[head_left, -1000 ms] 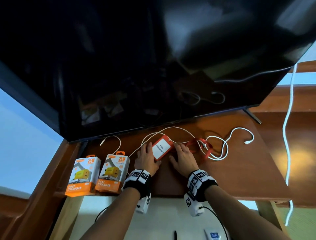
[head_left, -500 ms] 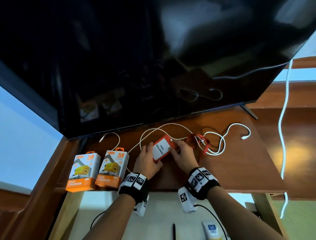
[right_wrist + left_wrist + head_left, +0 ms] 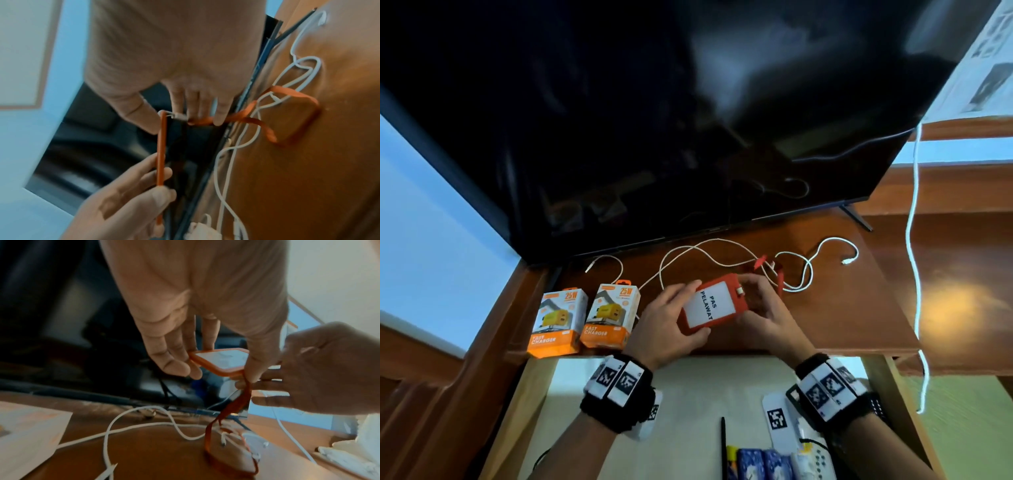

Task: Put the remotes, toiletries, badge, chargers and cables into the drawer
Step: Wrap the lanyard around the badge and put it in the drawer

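An orange badge with a white card reading "PAS PELAWAT" is raised off the wooden desk. My left hand grips its lower end between thumb and fingers. My right hand pinches its top by the metal clip and the strap. The orange lanyard trails down onto the desk, tangled with white cables. Two orange-and-white charger boxes stand at the desk's left front. In the left wrist view the badge sits between my fingers, and the lanyard hangs below it.
A large dark TV leans over the back of the desk. Below the desk edge the open drawer holds a pen, blue packets and white items at its front. A white cord hangs down at the right.
Both hands have lifted the badge off the desk and drawn it toward me. The lanyard now stretches from it down to the cable tangle.
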